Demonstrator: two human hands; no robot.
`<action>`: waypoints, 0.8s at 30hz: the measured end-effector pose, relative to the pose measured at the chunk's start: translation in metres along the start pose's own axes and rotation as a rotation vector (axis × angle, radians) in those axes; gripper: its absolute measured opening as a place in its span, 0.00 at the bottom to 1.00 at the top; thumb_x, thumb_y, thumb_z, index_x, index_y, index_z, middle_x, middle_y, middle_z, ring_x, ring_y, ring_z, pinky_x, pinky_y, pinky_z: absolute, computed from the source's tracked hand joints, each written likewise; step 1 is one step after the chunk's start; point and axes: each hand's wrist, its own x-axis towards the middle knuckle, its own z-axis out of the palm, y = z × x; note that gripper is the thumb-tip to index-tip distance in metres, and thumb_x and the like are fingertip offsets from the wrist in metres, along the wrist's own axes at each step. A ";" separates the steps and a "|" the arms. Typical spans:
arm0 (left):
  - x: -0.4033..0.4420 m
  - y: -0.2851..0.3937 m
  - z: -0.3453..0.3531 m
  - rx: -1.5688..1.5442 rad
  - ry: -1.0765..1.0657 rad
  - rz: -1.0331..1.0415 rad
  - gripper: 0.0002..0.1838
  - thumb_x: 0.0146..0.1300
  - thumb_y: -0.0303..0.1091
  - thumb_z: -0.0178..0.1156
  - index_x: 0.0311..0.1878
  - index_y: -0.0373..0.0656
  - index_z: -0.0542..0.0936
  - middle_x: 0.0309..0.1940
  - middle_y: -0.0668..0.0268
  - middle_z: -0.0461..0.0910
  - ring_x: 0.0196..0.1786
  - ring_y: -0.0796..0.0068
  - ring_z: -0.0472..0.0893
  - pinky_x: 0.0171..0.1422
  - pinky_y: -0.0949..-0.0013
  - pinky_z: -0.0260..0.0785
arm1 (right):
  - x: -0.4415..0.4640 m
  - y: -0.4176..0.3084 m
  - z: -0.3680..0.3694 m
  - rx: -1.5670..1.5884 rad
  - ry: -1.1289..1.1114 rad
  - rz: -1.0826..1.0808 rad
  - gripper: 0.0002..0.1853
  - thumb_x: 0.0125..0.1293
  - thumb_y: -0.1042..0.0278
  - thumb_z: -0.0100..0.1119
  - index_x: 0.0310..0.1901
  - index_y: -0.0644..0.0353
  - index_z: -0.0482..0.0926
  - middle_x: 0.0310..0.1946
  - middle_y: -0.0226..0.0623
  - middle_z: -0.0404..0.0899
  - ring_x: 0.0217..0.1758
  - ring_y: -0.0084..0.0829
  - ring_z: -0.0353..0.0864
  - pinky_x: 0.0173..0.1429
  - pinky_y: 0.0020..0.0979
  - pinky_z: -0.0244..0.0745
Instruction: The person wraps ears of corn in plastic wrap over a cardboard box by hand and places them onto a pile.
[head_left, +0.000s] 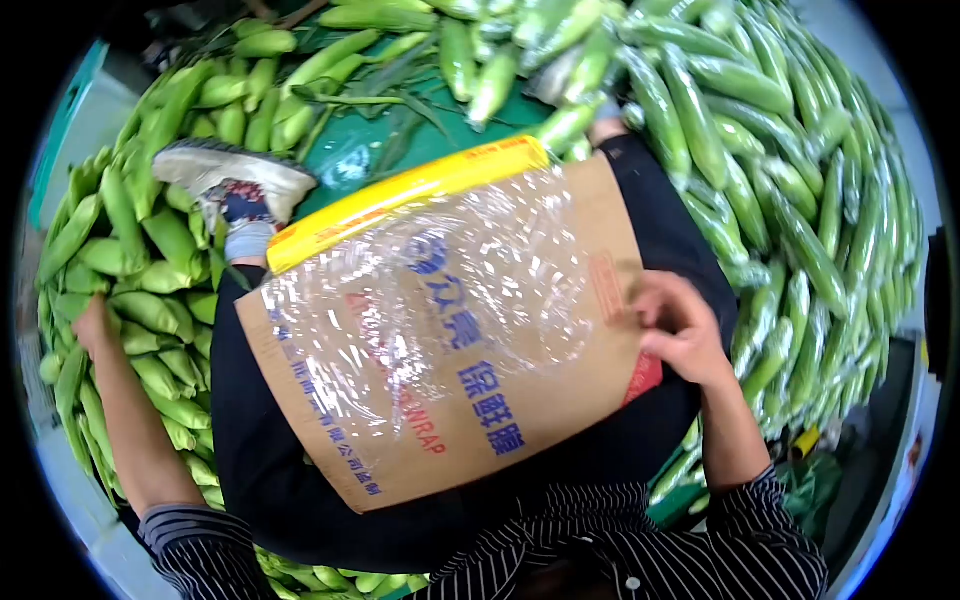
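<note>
A brown cardboard sheet (540, 400) with blue and red print lies across my lap. Clear plastic wrap (450, 290) is spread crinkled over it, below a yellow printed strip (410, 200) along the far edge. At the right edge of the cardboard is my right hand (682, 325), fingers curved and thumb apart, with nothing visible in it. My left hand (92, 325) reaches into the heap of unwrapped corn in husks (150, 310) on the left, against an ear of corn (72, 306). Its fingers are mostly hidden, so I cannot tell its grip.
Plastic-wrapped ears of corn (800, 220) are piled high on the right. Loose husk leaves (400, 105) lie on the green surface (345, 150) ahead. My shoe (235, 175) rests beside the left heap. More corn (330, 578) lies close to my body.
</note>
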 end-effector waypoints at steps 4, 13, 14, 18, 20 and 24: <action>-0.043 -0.029 -0.030 -0.873 -0.509 0.155 0.36 0.66 0.25 0.63 0.79 0.38 0.69 0.53 0.59 0.82 0.51 0.65 0.82 0.58 0.63 0.78 | 0.014 -0.040 0.019 -0.758 -0.211 -0.314 0.35 0.57 0.57 0.81 0.67 0.48 0.82 0.47 0.33 0.79 0.47 0.34 0.79 0.56 0.35 0.68; -0.606 0.099 -0.154 -0.196 -0.871 1.398 0.39 0.49 0.17 0.64 0.70 0.49 0.82 0.65 0.58 0.82 0.69 0.51 0.79 0.75 0.57 0.71 | 0.003 -0.008 0.055 -0.277 0.185 -0.297 0.04 0.71 0.71 0.69 0.44 0.59 0.88 0.39 0.39 0.90 0.41 0.39 0.90 0.47 0.37 0.81; -0.612 0.103 -0.155 -0.198 -0.853 1.411 0.40 0.49 0.18 0.64 0.70 0.49 0.81 0.65 0.58 0.82 0.68 0.51 0.79 0.75 0.56 0.71 | -0.009 -0.009 0.052 -0.128 0.197 -0.205 0.05 0.73 0.71 0.68 0.45 0.62 0.86 0.38 0.42 0.89 0.39 0.40 0.91 0.45 0.36 0.84; -0.603 0.110 -0.166 -0.103 -0.935 1.377 0.42 0.51 0.23 0.66 0.75 0.51 0.77 0.66 0.57 0.79 0.68 0.51 0.78 0.75 0.55 0.69 | -0.016 -0.025 0.042 -0.095 0.345 -0.391 0.07 0.78 0.71 0.63 0.48 0.66 0.86 0.43 0.42 0.92 0.43 0.32 0.92 0.50 0.29 0.85; -0.587 0.110 -0.159 -0.145 -1.024 1.355 0.41 0.55 0.28 0.68 0.76 0.54 0.77 0.66 0.58 0.78 0.68 0.53 0.77 0.73 0.55 0.71 | 0.008 -0.031 0.044 0.058 0.447 -0.401 0.08 0.80 0.72 0.60 0.51 0.64 0.86 0.44 0.41 0.92 0.42 0.27 0.91 0.49 0.27 0.83; -0.585 0.119 -0.158 -0.042 -0.950 1.508 0.46 0.51 0.35 0.78 0.78 0.54 0.75 0.57 0.56 0.76 0.65 0.50 0.75 0.72 0.56 0.68 | 0.070 -0.065 0.065 -0.206 0.318 -0.584 0.07 0.77 0.71 0.63 0.49 0.62 0.87 0.41 0.41 0.89 0.40 0.34 0.88 0.47 0.34 0.81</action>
